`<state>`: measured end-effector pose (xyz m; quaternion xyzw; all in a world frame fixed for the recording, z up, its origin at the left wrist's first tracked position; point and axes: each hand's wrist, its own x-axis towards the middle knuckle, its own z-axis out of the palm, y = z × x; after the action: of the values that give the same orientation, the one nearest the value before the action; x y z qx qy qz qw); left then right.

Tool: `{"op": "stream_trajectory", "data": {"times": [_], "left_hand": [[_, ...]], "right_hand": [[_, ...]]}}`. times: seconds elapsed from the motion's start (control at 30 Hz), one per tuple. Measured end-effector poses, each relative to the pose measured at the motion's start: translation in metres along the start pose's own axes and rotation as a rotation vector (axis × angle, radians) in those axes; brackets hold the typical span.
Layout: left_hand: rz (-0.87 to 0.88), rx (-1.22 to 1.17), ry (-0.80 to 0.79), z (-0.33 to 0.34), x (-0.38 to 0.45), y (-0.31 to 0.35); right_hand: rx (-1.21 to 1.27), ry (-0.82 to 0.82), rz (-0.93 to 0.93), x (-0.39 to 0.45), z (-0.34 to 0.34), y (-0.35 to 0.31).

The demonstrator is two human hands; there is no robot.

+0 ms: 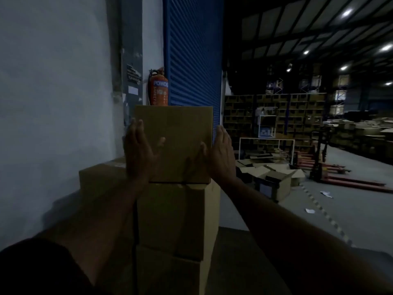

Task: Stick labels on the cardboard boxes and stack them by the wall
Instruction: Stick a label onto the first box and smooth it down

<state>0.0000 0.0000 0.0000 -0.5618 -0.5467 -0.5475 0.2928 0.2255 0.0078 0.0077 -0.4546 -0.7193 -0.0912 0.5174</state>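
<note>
A plain brown cardboard box (176,133) sits at the top of a stack of cardboard boxes (172,222) by the white wall. My left hand (138,150) presses flat on its left side, thumb on the front face. My right hand (221,154) grips the right side the same way. A thin dark gap shows under the top box's lower edge. No label is visible on its front. A lower, wider box (102,179) stands to the left against the wall.
A red fire extinguisher (158,88) hangs behind the stack beside a blue roller shutter (193,52). Open flattened cartons (270,173) lie on the floor to the right, with a red pallet jack (331,167) beyond. Shelving (274,116) fills the background.
</note>
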Motion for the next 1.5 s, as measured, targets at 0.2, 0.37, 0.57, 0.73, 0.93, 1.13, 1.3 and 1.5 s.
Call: {"op": "stream_trajectory", "data": {"times": [0.2, 0.37, 0.57, 0.73, 0.93, 1.13, 1.3, 1.5], "left_hand": [[-0.367, -0.264, -0.014, 0.034, 0.021, -0.015], [-0.621, -0.347, 0.051, 0.052, 0.023, -0.004], [-0.603, -0.360, 0.153, 0.060, 0.025, 0.019], [-0.566, -0.461, 0.154, 0.068, 0.013, 0.080], [-0.515, -0.564, 0.075, 0.085, -0.015, 0.208], [-0.492, -0.675, -0.059, 0.116, -0.079, 0.323], [-0.503, -0.730, -0.232, 0.137, -0.150, 0.391], [-0.535, -0.773, -0.491, 0.163, -0.244, 0.435]], "right_hand": [[0.219, -0.069, 0.288, 0.030, 0.020, 0.004], [0.574, -0.218, 0.478, 0.031, 0.031, 0.005], [0.601, -0.121, 0.437, 0.031, 0.019, 0.017], [0.582, -0.008, 0.363, 0.027, -0.031, 0.052], [0.497, 0.102, 0.376, -0.002, -0.142, 0.125], [0.416, 0.147, 0.470, -0.060, -0.236, 0.212], [0.323, 0.166, 0.601, -0.127, -0.282, 0.272], [0.039, 0.106, 0.801, -0.208, -0.311, 0.346]]}}
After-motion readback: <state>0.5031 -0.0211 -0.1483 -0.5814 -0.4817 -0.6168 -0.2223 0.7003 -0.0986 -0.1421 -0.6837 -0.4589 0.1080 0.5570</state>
